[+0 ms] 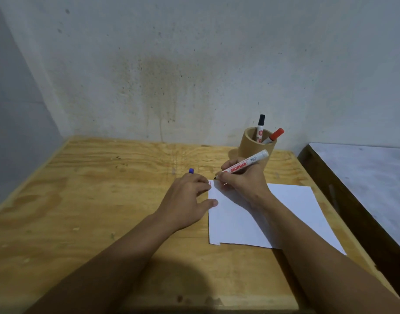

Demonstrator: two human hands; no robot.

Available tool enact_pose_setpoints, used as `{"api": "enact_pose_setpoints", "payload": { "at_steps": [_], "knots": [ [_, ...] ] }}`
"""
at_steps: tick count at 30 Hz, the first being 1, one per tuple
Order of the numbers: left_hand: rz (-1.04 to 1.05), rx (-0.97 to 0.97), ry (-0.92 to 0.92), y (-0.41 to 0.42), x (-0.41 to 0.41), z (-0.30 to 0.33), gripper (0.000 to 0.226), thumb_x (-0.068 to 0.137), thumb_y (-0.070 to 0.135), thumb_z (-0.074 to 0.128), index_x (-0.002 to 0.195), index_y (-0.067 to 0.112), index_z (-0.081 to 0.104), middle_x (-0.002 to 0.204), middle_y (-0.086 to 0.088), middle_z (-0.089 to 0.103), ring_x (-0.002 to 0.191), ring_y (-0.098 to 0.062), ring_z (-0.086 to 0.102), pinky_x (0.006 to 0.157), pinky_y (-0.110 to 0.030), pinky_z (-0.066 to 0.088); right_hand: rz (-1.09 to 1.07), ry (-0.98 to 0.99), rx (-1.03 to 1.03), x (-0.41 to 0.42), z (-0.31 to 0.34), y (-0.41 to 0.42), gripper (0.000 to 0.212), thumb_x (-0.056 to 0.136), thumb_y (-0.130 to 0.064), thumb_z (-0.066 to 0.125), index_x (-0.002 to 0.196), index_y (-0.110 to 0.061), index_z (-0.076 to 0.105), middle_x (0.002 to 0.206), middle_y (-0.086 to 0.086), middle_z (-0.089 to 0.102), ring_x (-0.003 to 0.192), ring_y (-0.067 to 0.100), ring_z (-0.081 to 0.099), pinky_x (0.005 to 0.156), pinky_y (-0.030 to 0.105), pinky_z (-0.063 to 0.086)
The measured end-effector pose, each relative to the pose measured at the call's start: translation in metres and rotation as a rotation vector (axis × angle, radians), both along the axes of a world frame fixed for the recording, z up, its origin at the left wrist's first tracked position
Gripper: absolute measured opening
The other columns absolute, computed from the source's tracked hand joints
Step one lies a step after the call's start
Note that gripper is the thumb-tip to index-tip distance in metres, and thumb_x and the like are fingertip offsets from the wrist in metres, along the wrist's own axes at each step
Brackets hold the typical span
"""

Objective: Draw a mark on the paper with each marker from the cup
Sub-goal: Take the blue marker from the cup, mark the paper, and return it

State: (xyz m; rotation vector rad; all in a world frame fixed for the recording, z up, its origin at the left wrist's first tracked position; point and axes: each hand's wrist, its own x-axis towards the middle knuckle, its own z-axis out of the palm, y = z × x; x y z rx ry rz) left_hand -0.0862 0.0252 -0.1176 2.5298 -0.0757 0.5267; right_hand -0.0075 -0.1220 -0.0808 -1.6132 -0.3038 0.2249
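Plywood formed the table [85, 200], its near edge shadowed. Right of centre lay the paper [239, 225]; the left hand [187, 200] clasped a purple cap [191, 170], the right hand [244, 180] gripped an uncapped marker [245, 165]. Beyond, at the far right corner, the cup [253, 148] held two markers [260, 128] before a stained wall [160, 82].

Right hand [244, 184] grips an uncapped Snowman marker [244, 164], tip at the paper's [292, 209] 11 o'clock corner. Left hand [187, 200] pins that edge, holding a purple cap [191, 170]. Cup [255, 147] at 1 o'clock holds two more markers.
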Motion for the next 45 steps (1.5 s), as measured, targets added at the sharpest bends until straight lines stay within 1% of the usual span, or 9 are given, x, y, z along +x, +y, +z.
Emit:
{"api": "enact_pose_setpoints", "payload": {
  "at_steps": [2, 4, 6, 9, 22, 30, 35, 41, 45],
  "knots": [
    [-0.003, 0.023, -0.002, 0.000, 0.000, -0.002, 0.046, 0.076, 0.040, 0.072, 0.112, 0.011, 0.068, 0.120, 0.000, 0.065, 0.112, -0.015, 0.053, 0.096, -0.038, 0.042, -0.031, -0.071, -0.096, 0.003, -0.010, -0.002, 0.012, 0.077, 0.012, 0.066, 0.088, 0.013, 0.063, 0.073, 0.014, 0.061, 0.056, 0.002, 0.060, 0.055, 0.017, 0.053],
    [-0.010, 0.046, -0.011, 0.000, 0.000, -0.003, 0.046, 0.078, 0.041, 0.070, 0.114, 0.012, 0.067, 0.123, 0.000, 0.064, 0.114, -0.015, 0.052, 0.097, -0.037, 0.041, -0.048, -0.137, -0.154, 0.007, -0.016, -0.003, 0.008, 0.075, 0.005, 0.071, 0.081, 0.005, 0.067, 0.071, 0.007, 0.067, 0.061, 0.004, 0.064, 0.061, 0.019, 0.055],
    [-0.013, 0.063, -0.023, -0.001, -0.001, -0.003, 0.047, 0.079, 0.041, 0.069, 0.116, 0.012, 0.066, 0.125, -0.001, 0.064, 0.116, -0.016, 0.052, 0.098, -0.037, 0.041, -0.052, -0.165, -0.164, 0.009, -0.019, -0.004, 0.007, 0.074, 0.003, 0.073, 0.077, -0.002, 0.069, 0.071, 0.004, 0.069, 0.065, 0.006, 0.066, 0.063, 0.019, 0.056],
    [-0.010, 0.088, -0.033, -0.001, -0.002, -0.003, 0.047, 0.081, 0.042, 0.066, 0.118, 0.014, 0.064, 0.127, 0.001, 0.063, 0.119, -0.015, 0.051, 0.099, -0.035, 0.039, -0.045, -0.186, -0.163, 0.011, -0.021, -0.005, 0.007, 0.073, -0.001, 0.075, 0.079, -0.002, 0.071, 0.076, 0.007, 0.071, 0.070, 0.009, 0.068, 0.065, 0.021, 0.058],
    [0.006, 0.086, -0.020, -0.001, 0.000, -0.005, 0.046, 0.081, 0.043, 0.066, 0.117, 0.016, 0.064, 0.127, 0.004, 0.063, 0.118, -0.012, 0.050, 0.098, -0.030, 0.035, -0.033, -0.231, -0.187, 0.013, -0.024, -0.005, 0.011, 0.074, -0.005, 0.077, 0.081, 0.001, 0.071, 0.080, 0.014, 0.073, 0.071, 0.012, 0.069, 0.066, 0.024, 0.059],
    [0.007, 0.081, -0.014, -0.001, -0.001, -0.003, 0.046, 0.080, 0.042, 0.067, 0.117, 0.015, 0.065, 0.126, 0.002, 0.063, 0.118, -0.013, 0.050, 0.098, -0.031, 0.036, -0.016, -0.240, -0.190, 0.012, -0.024, -0.005, 0.010, 0.075, -0.005, 0.078, 0.080, -0.001, 0.071, 0.076, 0.009, 0.072, 0.067, 0.008, 0.068, 0.062, 0.020, 0.057],
    [0.007, 0.087, -0.010, -0.003, -0.002, -0.002, 0.047, 0.081, 0.043, 0.066, 0.118, 0.015, 0.064, 0.127, 0.002, 0.063, 0.118, -0.013, 0.050, 0.099, -0.033, 0.037, 0.002, -0.229, -0.216, 0.014, -0.024, -0.006, 0.011, 0.073, -0.003, 0.076, 0.080, 0.002, 0.070, 0.079, 0.017, 0.072, 0.068, 0.014, 0.069, 0.064, 0.030, 0.059],
    [0.005, 0.088, -0.010, -0.002, -0.001, -0.004, 0.047, 0.080, 0.043, 0.066, 0.118, 0.015, 0.064, 0.126, 0.002, 0.063, 0.118, -0.013, 0.050, 0.099, -0.034, 0.039, 0.021, -0.242, -0.240, 0.014, -0.024, -0.007, 0.010, 0.073, -0.005, 0.077, 0.079, 0.000, 0.071, 0.078, 0.015, 0.072, 0.069, 0.016, 0.069, 0.062, 0.029, 0.059],
    [0.005, 0.084, -0.032, -0.001, -0.001, -0.005, 0.046, 0.080, 0.043, 0.067, 0.116, 0.014, 0.065, 0.125, 0.001, 0.064, 0.116, -0.013, 0.051, 0.097, -0.033, 0.039, 0.019, -0.238, -0.242, 0.014, -0.025, -0.006, 0.010, 0.073, -0.005, 0.077, 0.079, 0.000, 0.071, 0.077, 0.013, 0.071, 0.068, 0.012, 0.068, 0.061, 0.025, 0.059]
  ]
}}
